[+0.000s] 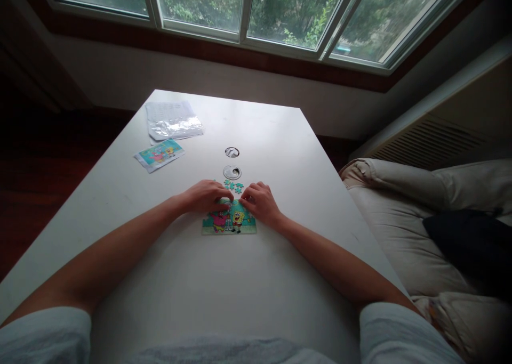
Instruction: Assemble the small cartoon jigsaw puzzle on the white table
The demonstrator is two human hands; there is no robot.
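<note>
A partly assembled jigsaw puzzle with a pink and a yellow cartoon figure lies flat on the white table. My left hand rests over its upper left part, fingers bent and thumb close to the index finger. At the upper right edge, the fingertips of my right hand are drawn together in a pinch. Whatever either hand may hold is too small to make out. Several loose turquoise jigsaw pieces lie just beyond the puzzle, between the two hands.
Two round inserts sit in the tabletop behind the pieces. A printed picture card with the same figures lies at the back left, beside a clear plastic sleeve with papers. A beige sofa stands to the right, and windows are ahead.
</note>
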